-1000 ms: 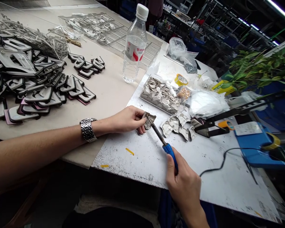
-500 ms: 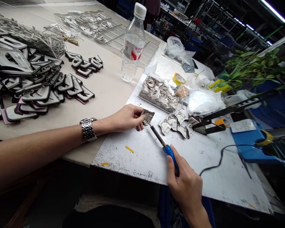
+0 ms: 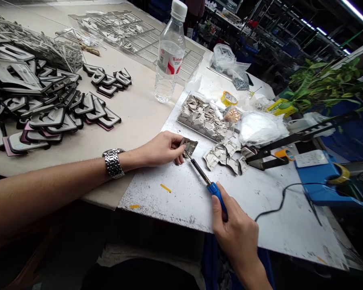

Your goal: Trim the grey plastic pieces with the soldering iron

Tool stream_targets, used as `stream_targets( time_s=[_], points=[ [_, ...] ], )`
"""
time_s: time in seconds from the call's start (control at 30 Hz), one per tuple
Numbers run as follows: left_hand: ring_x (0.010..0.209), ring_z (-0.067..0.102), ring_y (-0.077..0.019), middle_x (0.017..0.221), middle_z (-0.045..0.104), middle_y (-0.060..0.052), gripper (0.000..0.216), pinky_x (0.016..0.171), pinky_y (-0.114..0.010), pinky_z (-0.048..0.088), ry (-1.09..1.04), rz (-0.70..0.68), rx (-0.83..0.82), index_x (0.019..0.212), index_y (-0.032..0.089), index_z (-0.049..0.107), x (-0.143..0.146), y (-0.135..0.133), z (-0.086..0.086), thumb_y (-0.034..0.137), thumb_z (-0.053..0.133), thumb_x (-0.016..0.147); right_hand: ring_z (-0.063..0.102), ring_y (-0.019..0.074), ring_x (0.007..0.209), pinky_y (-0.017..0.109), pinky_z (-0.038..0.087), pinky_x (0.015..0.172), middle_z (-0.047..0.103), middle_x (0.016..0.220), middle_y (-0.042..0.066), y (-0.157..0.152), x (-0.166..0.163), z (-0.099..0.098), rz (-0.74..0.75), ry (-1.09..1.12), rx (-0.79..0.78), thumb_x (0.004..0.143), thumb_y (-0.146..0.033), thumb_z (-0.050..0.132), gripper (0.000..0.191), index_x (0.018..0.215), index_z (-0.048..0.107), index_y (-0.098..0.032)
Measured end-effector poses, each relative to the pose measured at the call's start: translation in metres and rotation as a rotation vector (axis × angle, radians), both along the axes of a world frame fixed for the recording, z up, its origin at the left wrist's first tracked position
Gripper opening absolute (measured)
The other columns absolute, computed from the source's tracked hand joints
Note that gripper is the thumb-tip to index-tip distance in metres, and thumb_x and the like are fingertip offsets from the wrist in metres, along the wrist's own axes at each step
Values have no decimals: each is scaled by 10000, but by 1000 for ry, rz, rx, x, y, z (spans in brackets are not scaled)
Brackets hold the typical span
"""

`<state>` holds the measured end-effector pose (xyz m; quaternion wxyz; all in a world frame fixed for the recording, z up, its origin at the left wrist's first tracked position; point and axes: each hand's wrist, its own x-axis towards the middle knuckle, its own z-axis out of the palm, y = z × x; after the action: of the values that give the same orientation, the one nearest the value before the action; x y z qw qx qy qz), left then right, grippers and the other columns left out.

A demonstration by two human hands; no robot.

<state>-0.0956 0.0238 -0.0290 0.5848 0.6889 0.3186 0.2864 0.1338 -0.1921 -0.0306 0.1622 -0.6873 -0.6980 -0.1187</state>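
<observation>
My left hand [image 3: 165, 149], with a metal watch on its wrist, pinches a small grey moulded part [image 3: 191, 146] just above the white board. Closed around the blue handle of a soldering iron [image 3: 214, 191] is my right hand [image 3: 237, 229]. The iron's tip meets or nearly meets the grey part beside my left thumb; contact is too small to make out. To the right of that part lie several similar grey pieces [image 3: 224, 155]. Behind it stands a clear box [image 3: 204, 117] filled with small grey pieces.
A water bottle [image 3: 169, 56] stands upright behind my left hand. Frame-shaped parts [image 3: 42, 100] are heaped at left. A divided tray [image 3: 145, 44] lies at the back. On the right are a black bar [image 3: 290, 143], a blue tape dispenser [image 3: 326, 189], the cable [image 3: 282, 201] and a plant [image 3: 320, 88].
Hardly anything differs. The camera view has shifted slightly; both hands keep their hold on the grey part and the soldering iron, whose tip stays at the part.
</observation>
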Motion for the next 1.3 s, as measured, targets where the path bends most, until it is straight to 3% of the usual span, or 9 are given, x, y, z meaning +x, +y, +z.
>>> stream_targets(
  time_s=[0.4,0.57,0.83,1.3],
  points=[
    [616,807,-187,682,795,-66,264,576,-248,637,-7,11,-24,764,184,619,0,-2,2,172,659,1025,657,105,576,243,415,514,777,810,-3,1,-2,2,-15,19,20,1145,-361,604,405,1493,740,-206],
    [696,839,-203,765,831,-94,200,654,-268,666,-2,66,-61,829,159,681,1,-1,1,186,676,1026,665,86,585,232,442,537,833,964,22,0,-1,0,8,76,48,1146,-320,603,386,1481,741,-189],
    [706,837,-197,775,833,-93,185,688,-281,672,-4,87,-62,855,148,708,2,0,0,170,658,1031,634,101,548,239,406,501,783,810,9,1,-4,2,-5,56,31,1145,-337,595,395,1476,751,-187],
    [715,833,-195,774,832,-85,189,698,-287,671,13,81,-18,851,158,708,2,-2,2,197,654,1028,620,83,549,239,395,515,751,774,-16,1,-4,1,-28,31,26,1149,-354,597,394,1479,751,-205]
  ],
)
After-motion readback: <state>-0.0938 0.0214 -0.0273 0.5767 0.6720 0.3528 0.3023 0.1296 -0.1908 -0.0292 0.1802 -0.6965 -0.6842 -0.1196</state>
